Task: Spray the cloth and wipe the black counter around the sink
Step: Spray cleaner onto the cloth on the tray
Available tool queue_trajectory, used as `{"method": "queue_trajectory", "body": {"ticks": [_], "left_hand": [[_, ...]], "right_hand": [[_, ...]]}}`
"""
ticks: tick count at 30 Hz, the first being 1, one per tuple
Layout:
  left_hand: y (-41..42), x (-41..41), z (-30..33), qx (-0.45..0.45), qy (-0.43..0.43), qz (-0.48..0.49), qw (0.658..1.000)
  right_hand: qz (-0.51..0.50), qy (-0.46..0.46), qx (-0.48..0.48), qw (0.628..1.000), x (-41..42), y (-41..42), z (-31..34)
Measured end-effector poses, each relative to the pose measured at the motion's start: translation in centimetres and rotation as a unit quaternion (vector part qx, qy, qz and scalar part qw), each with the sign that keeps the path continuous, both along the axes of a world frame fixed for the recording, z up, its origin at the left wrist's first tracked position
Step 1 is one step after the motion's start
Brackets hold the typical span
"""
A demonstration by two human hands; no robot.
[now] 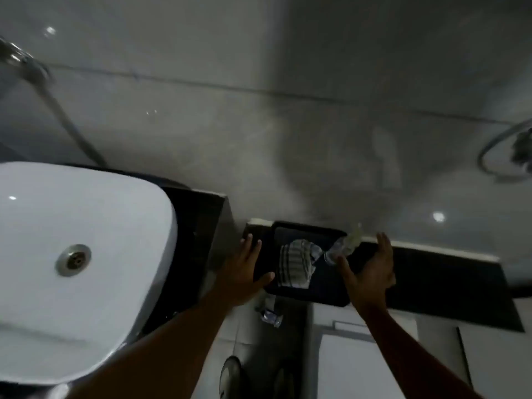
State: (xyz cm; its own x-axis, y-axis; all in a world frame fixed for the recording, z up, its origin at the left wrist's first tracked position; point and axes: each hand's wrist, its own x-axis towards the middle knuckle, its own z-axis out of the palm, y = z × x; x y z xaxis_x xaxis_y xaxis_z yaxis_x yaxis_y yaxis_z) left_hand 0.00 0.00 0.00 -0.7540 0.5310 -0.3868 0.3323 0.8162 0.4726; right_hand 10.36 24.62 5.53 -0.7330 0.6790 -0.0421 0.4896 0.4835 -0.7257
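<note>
Setting: a white sink [86,240] sits on the black counter [198,226]; to its right, a separate dark ledge [446,283] runs along the tiled wall [259,110]
Tray: a black tray [311,295] rests on the near end of the ledge, apart from the sink, and serves as the carrier for the cleaning items
Cloth: a folded striped cloth [295,264] lies inside the tray, left of centre, not yet picked up
Spray bottle: a small clear spray bottle [344,246], blurred, lies tilted at the tray's far right corner, its nozzle end pointing toward the wall
Left hand: the left hand [244,272] is spread flat, fingers extended, against the tray's left edge; it grips nothing and appears placed to steady the tray
Right hand: the right hand [371,269] is cupped and unclenched, thumb just beside the bottle's base; contact cannot be confirmed, and nothing is held
Stage: judged as the opening reach, before any spraying; the counter shows no wiping under way
Next requirement: probably closing the right hand on the bottle and freeing the left for the cloth
</note>
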Motion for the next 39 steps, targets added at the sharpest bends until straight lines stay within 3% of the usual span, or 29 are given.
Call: {"method": "queue_trajectory", "body": {"ticks": [4, 7, 13, 16, 19, 22, 26, 32, 37, 39], "left_hand": [[1.1, -2.3, -5.4, -0.034, 0.054, -0.054, 0.996], [2.0, -3.0, -8.3, -0.025, 0.087, -0.05, 0.995], [1.1, -2.8, -11.8, 0.004, 0.128, -0.059, 0.99], [0.8, -2.4, -12.6, 0.028, 0.159, -0.049, 0.986], [0.9, -2.2, -12.8, 0.023, 0.173, -0.042, 0.984], [0.9, -2.3, -12.9, 0.018, 0.18, -0.042, 0.983], [0.7, -2.3, -13.0, 0.008, 0.19, -0.042, 0.981], [0.8, -2.3, -13.1, 0.013, 0.188, -0.042, 0.981], [0.8, -2.4, -13.4, 0.015, 0.191, -0.042, 0.981], [0.8, -2.4, -13.4, 0.014, 0.191, -0.041, 0.981]], "right_hand": [[0.045, 0.093, -0.091, 0.991, -3.6, 1.6, -3.7], [0.064, 0.153, -0.072, 0.984, -5.0, 2.1, -6.3], [0.083, 0.201, -0.128, 0.968, -6.3, 3.2, -6.9], [0.139, 0.137, -0.12, 0.973, -6.0, 4.1, -6.1], [0.227, -0.065, -0.198, 0.951, -5.0, 3.4, -5.8], [0.304, -0.213, -0.15, 0.916, -4.0, 2.0, -6.2], [0.307, -0.235, -0.058, 0.92, -4.1, 1.2, -6.7], [0.273, -0.172, -0.037, 0.946, -4.3, 0.7, -7.0], [0.303, -0.185, 0.024, 0.935, -4.5, 0.6, -7.2], [0.286, -0.173, 0.001, 0.942, -4.6, 0.7, -7.2]]}}
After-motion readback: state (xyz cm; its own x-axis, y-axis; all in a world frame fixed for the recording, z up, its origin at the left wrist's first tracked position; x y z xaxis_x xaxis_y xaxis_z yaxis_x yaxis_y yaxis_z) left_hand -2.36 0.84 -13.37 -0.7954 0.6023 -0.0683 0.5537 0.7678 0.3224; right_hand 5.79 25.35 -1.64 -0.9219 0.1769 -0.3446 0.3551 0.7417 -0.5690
